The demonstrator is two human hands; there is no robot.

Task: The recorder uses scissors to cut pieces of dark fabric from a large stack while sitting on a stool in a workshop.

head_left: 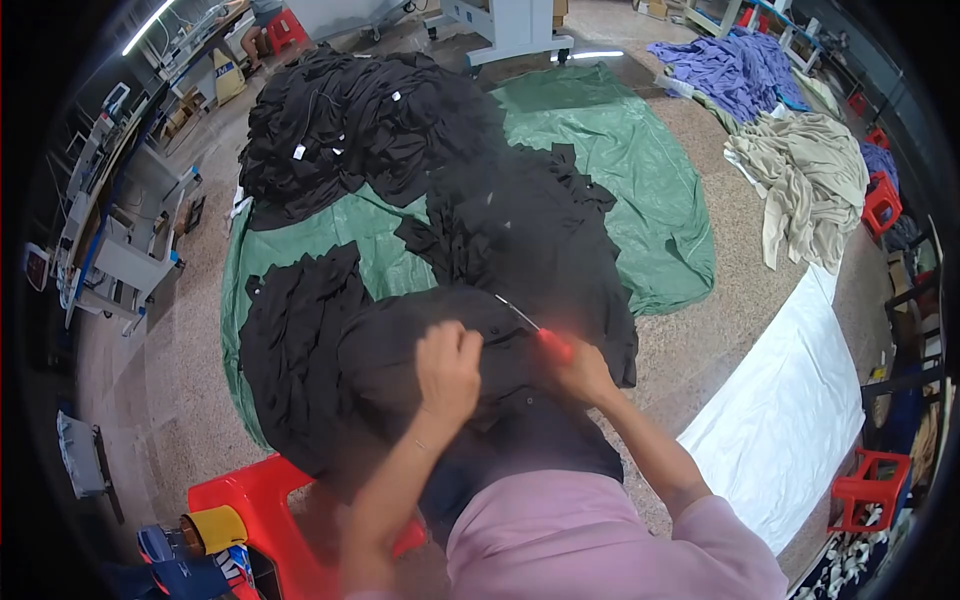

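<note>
A black garment [405,335] is spread over my lap. Above it, my left hand [450,370] has its fingers curled together; whether a thread or a bit of cloth is between them is too blurred to tell. My right hand [583,374] grips red-handled scissors [553,346], their narrow metal blades pointing up and to the left over the cloth. The two hands are apart. Beyond the garment lies a heap of black garments [520,220], with another black pile [300,350] at its left.
A green tarp [610,140] lies beneath the dark piles, including a large far pile [370,120]. Purple cloth [735,70], beige cloth [815,170] and a white sheet [780,400] lie to the right. A red stool [265,500] stands near left, with a yellow tape roll [215,528] beside it.
</note>
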